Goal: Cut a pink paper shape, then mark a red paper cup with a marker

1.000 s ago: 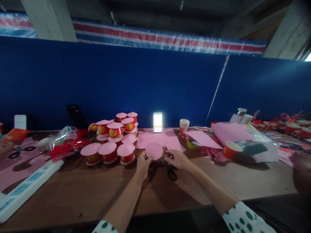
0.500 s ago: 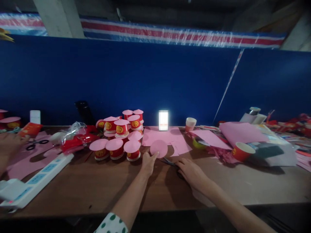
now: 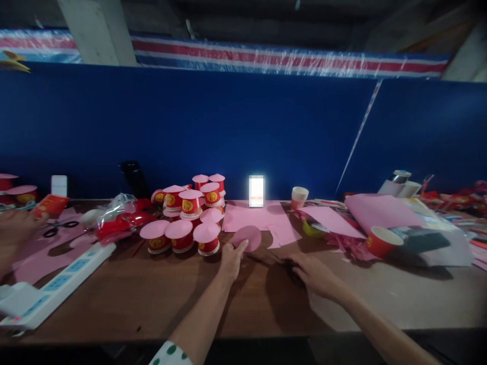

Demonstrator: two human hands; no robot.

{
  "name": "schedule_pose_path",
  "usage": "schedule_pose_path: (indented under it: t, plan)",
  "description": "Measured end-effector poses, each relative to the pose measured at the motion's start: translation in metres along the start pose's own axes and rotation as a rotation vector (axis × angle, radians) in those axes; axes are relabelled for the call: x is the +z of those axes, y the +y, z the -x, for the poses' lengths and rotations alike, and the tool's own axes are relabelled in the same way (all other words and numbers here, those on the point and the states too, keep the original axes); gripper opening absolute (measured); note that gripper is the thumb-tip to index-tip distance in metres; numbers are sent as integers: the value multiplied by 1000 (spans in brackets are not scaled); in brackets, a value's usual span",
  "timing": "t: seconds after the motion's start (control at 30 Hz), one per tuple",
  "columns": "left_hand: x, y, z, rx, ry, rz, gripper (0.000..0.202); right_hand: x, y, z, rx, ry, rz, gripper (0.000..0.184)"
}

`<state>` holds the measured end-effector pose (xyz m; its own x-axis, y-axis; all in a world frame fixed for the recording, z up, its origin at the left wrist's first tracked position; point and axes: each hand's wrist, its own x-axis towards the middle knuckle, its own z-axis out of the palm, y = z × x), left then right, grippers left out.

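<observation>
My left hand pinches a round pink paper disc at its lower left edge, thumb on top, above the brown table. To the right, my right hand is closed around dark scissors, whose blades point left toward the disc and are blurred. Beyond the disc lie flat pink paper sheets, with cut scraps on their right side. Left of my left hand stand several red paper cups with pink cone tops, some of them stacked.
A white power strip lies at the left, near another person's hand and a second pair of scissors. A bright phone stands at the back. Rightward are a white cup, a red cup and pink paper.
The scissors and my right hand have drawn away from the disc, right and slightly toward me. The disc has tilted and darkened in my left hand. The view has shifted slightly.
</observation>
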<state>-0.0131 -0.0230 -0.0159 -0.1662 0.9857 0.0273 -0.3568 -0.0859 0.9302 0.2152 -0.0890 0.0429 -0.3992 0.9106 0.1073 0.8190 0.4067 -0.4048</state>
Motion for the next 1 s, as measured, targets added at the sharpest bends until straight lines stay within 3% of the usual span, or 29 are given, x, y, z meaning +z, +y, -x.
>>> schedule_pose_path:
  t: [0.13, 0.23, 0.4, 0.6, 0.8, 1.0]
  plan:
    - [4, 3, 1, -31, 4, 39, 34, 1, 16, -14, 205, 8, -841, 34]
    - [8, 7, 0, -60, 13, 54, 35, 9, 18, -29, 290, 102, -1190, 46]
    - [17, 16, -7, -49, -22, 26, 35, 21, 20, -63, 280, 249, -1199, 54]
    - [30, 14, -28, 5, -19, 0, 35, 30, 37, -100, 309, 262, -1259, 63]
    - [27, -5, -46, -5, 36, 12, 43, 35, 45, -101, 176, 270, -1164, 56]
    - [21, -7, -44, -103, 20, 89, 46, 42, 46, -102, 121, 265, -1012, 40]
